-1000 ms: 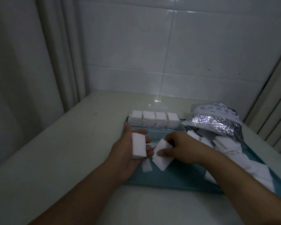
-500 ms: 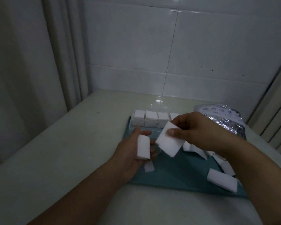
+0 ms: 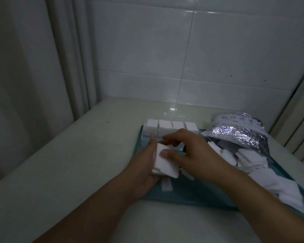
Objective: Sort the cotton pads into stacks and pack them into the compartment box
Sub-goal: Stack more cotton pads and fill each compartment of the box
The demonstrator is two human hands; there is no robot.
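Near tray (image 3: 191,197) front edge: left hand (image 3: 144,165) cupping cotton pad stack (image 3: 165,163), right hand (image 3: 191,153) pinching its top pad; loose pads (image 3: 253,160) at right edge beside foil bag (image 3: 239,132); compartment box (image 3: 170,128) at far-left corner.

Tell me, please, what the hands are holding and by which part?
The left hand cradles a stack of cotton pads from its left side; the right hand presses its thumb on the top pad's face.

Foil bag (image 3: 239,132), right of compartment box (image 3: 167,128): blue print and round logos along top band, too small and blurred to read. No other text, number or sign legible anywhere.
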